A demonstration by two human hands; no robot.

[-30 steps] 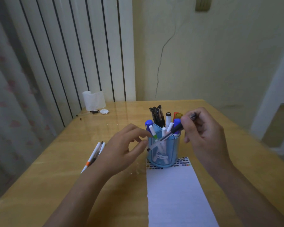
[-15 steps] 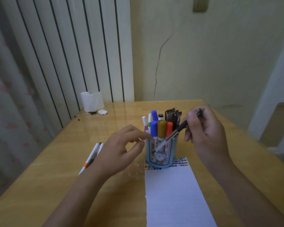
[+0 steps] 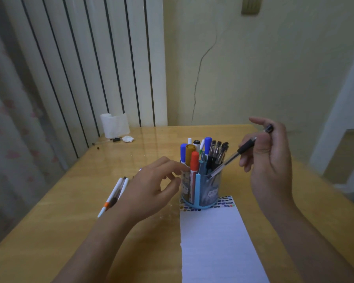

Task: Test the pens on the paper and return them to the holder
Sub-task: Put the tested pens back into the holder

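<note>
A clear blue pen holder [image 3: 200,187] stands on the table at the far end of a white paper [image 3: 217,242] that bears small coloured test marks along its top edge. Several markers and black pens stand in it. My right hand [image 3: 268,160] grips a black pen [image 3: 231,158], slanted with its tip just inside the holder's right compartment. My left hand [image 3: 151,186] has its fingers apart and touches the holder's left rim, holding nothing.
Two white pens [image 3: 116,194], one with an orange band, lie on the wooden table [image 3: 80,201] left of my left hand. A white tissue roll [image 3: 114,124] and crumpled scraps sit at the far left corner by the wall.
The holder has been rotated under my left fingers, bringing the black pens round to the right. My right hand has lifted slightly, drawing the black pen's tip up towards the rim.
</note>
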